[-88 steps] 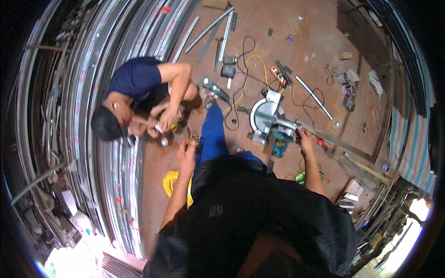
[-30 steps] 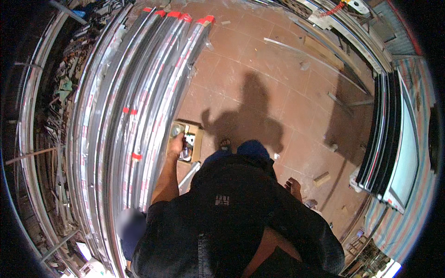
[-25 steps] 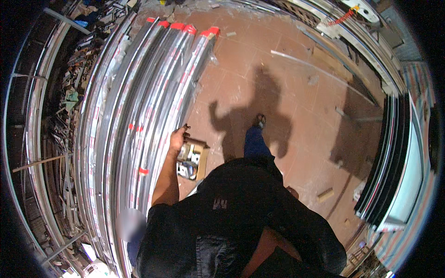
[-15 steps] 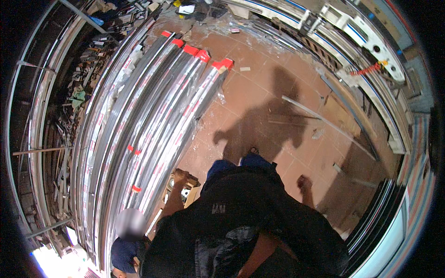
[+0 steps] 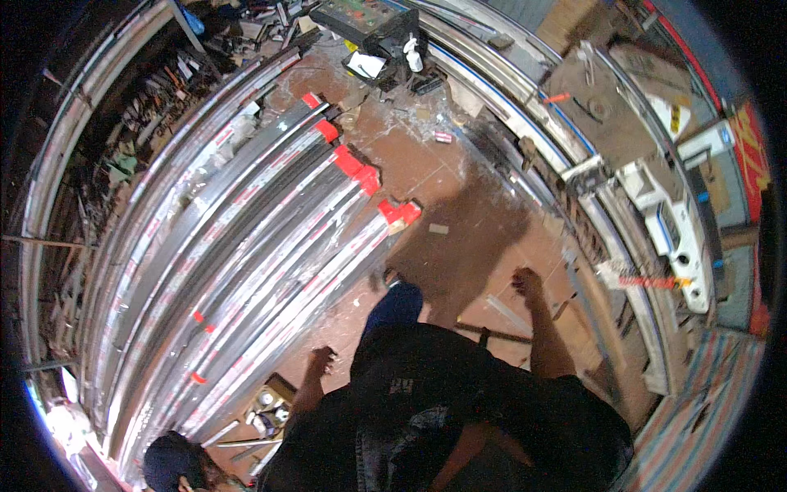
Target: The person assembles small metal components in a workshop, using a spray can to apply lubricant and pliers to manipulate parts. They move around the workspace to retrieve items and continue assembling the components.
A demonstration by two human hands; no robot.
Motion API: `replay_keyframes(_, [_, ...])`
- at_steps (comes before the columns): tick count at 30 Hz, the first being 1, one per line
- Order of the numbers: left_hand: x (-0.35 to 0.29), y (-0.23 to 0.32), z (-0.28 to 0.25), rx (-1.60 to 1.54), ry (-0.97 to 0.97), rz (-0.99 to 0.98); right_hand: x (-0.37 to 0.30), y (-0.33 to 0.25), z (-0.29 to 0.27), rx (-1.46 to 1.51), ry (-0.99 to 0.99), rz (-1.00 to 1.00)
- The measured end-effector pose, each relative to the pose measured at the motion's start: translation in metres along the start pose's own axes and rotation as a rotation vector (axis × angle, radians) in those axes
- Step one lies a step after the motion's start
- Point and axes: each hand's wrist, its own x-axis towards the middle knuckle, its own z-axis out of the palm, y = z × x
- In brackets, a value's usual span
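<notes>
My left hand [image 5: 322, 358] hangs over the tiled floor with nothing in it, its fingers loosely bent and apart. It is nearest to the long wrapped metal profiles [image 5: 287, 275], several of which end in red tape [image 5: 352, 170]. Below that hand an open cardboard box [image 5: 277, 392] holds small white and dark round items. My right hand [image 5: 526, 281] is out in front over the floor, empty, its fingers slightly curled and apart. Under it lie a pale flat strip [image 5: 508, 313] and a thin dark bar [image 5: 493, 332].
A workbench [image 5: 361, 25] stands at the far end, with a white spray bottle [image 5: 412, 56] by it. Long rails and a white machine part [image 5: 668, 230] line the right side, above a striped sheet [image 5: 697, 410]. Scrap offcuts [image 5: 156, 107] pile up far left. Another person [image 5: 174, 463] is at lower left.
I have moved forward, and my view has turned right. My right hand has swung forward, while my left has come away from beside the box. The workbench has come further into view.
</notes>
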Motion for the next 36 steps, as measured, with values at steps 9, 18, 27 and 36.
replay_keyframes(9, [-0.048,0.350,0.023,-0.633,0.074,0.606,0.193,-0.136,0.135,-0.372,-0.057,0.190])
replay_keyframes(18, [0.039,0.307,0.112,-1.170,0.361,-0.025,0.528,-0.261,0.390,-0.645,-0.447,-0.083])
replay_keyframes(27, [0.058,0.387,0.243,-1.159,0.308,-0.768,0.906,-0.247,0.677,-0.424,-0.470,-0.429])
replay_keyframes(36, [0.155,0.554,0.187,-0.983,0.303,-0.237,0.993,-0.279,0.736,-0.375,-0.402,-0.145])
